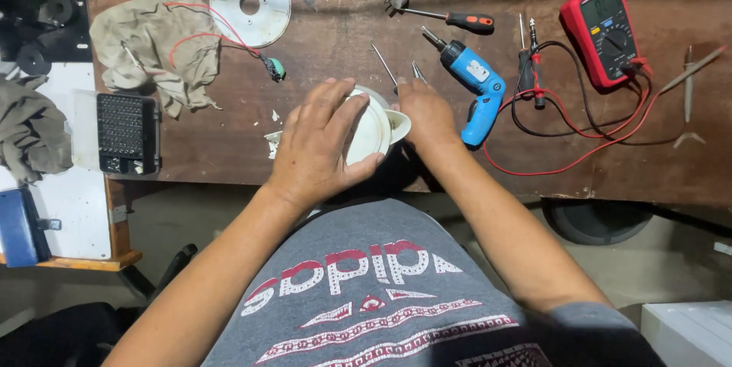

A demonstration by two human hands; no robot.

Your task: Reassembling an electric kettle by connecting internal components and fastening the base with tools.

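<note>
White round housing (371, 132), plain, no pattern, gripped between left hand (316, 146) and right hand (427, 114). Just right of the grip: electric screwdriver (474, 85), bright blue w/ white panel and silver tip. Further right: multimeter (608, 31), red case, dark face, grey screen; its leads (602, 134) red and black. Above the grip: screwdriver (456, 20), black handle w/ orange band. Up-left of the grip: white disc (250, 3), and a beige-grey rag (160, 46) w/ thin red wire over it. Far left: black bit case (126, 133), rows of pale dots. Under everything: dark brown bench top (320, 31), stained, scuffed. Below the grip: grey shirt (396, 291), red-and-white print.
</note>
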